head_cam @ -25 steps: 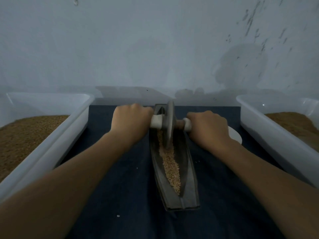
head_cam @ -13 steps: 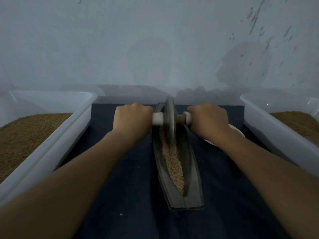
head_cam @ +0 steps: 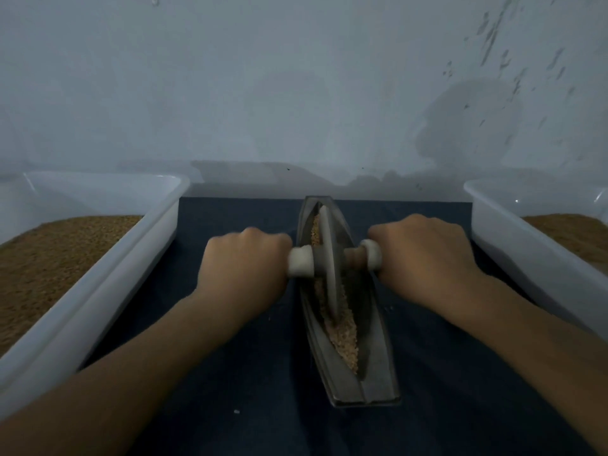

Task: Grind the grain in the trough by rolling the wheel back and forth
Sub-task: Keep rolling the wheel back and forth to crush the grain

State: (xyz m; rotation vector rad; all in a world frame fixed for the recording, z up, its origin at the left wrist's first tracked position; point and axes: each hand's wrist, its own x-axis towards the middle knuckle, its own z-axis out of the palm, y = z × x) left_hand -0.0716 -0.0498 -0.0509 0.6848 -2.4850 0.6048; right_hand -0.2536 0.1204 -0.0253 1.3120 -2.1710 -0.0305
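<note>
A long dark metal trough lies lengthwise on a dark blue cloth, with pale grain along its groove. A grey metal wheel stands on edge in the groove near the trough's middle. Its axle carries white-capped handles on both sides. My left hand grips the left handle. On the other side my right hand grips the right handle. Some grain also shows beyond the wheel at the far end.
A white plastic tub holding brown grain stands at the left. Another white tub with brown grain stands at the right. A grey stained wall rises right behind the trough. A few stray grains lie on the blue cloth.
Both hands have drawn the wheel toward me, from the trough's far end to about its middle. Grain beyond the wheel is now uncovered.
</note>
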